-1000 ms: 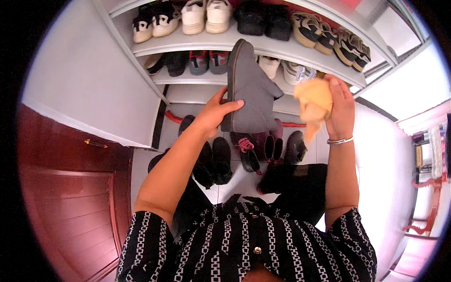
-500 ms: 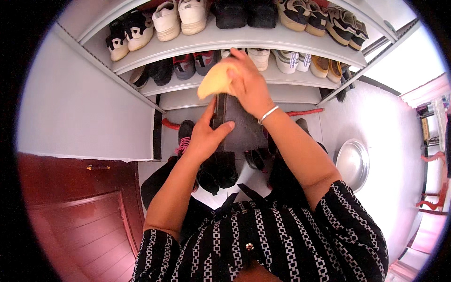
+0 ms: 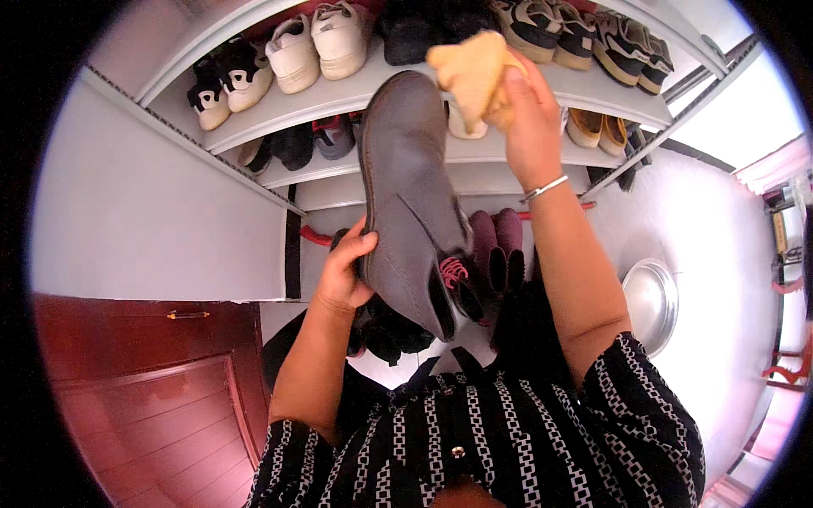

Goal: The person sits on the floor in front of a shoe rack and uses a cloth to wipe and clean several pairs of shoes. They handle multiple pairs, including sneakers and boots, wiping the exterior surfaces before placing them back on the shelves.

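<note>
A dark grey ankle boot (image 3: 406, 186) is held up in front of the shelves, toe pointing away and its opening toward me. My left hand (image 3: 343, 271) grips it along the sole edge near the heel; some fingers are hidden behind the boot. To the right of the toe, my right hand (image 3: 529, 110) is closed on a folded yellow cloth (image 3: 470, 72). The cloth is slightly blurred and appears just apart from the boot. A silver bangle (image 3: 544, 189) circles my right wrist.
A white shoe rack (image 3: 322, 91) holds several pairs, including white sneakers (image 3: 339, 42) and tan shoes (image 3: 584, 129). Below are purple boots (image 3: 495, 241), a shoe with pink laces (image 3: 454, 271) and black footwear (image 3: 385, 334). A metal basin (image 3: 650, 309) sits right; a red-brown door (image 3: 144, 398) is left.
The boot has turned from a narrow edge-on view to show its long upper. My right hand has moved the cloth up and right, away from the boot. My left hand has shifted slightly down and left.
</note>
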`<state>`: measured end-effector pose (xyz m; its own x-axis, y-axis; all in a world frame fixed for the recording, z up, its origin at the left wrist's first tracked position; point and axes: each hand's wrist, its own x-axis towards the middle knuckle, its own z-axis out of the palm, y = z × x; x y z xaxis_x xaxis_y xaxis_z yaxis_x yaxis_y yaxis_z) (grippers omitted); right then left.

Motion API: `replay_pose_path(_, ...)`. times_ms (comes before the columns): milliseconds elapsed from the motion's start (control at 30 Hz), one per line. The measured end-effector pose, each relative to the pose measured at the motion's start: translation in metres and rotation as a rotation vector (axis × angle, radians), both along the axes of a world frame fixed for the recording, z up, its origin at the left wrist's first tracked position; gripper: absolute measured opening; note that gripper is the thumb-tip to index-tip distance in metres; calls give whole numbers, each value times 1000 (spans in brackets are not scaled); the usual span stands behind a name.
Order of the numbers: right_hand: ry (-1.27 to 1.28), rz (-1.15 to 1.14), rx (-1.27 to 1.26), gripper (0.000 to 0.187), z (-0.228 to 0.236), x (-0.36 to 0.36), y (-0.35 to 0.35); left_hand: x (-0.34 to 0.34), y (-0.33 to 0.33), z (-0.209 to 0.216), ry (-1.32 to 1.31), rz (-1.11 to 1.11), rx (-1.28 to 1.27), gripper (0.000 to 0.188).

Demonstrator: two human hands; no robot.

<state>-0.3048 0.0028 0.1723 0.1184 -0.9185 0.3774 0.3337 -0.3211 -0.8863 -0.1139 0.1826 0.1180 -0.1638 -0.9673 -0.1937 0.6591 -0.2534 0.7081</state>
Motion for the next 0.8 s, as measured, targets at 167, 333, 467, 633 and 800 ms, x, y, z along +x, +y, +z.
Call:
replay_pose_path(167, 392, -81, -764, 31, -29, 30, 27, -21, -13, -20, 100, 118, 82, 63)
replay_pose_path(333, 492, 265, -476, 34, -36, 30, 76, 8, -39, -26, 214, -2, -245, 52)
replay_pose_path(467, 406, 215, -437, 35, -18, 22, 90, -6, -45, -1, 285, 157, -253, 47)
replay_pose_path(633, 472, -250, -711, 33, -15, 22, 48, -18, -10, -14, 74, -120, 48, 60)
replay_pose_path(800, 682, 199, -550, 27, -16, -11, 28, -33, -11, -15, -162, -30, 228, 53)
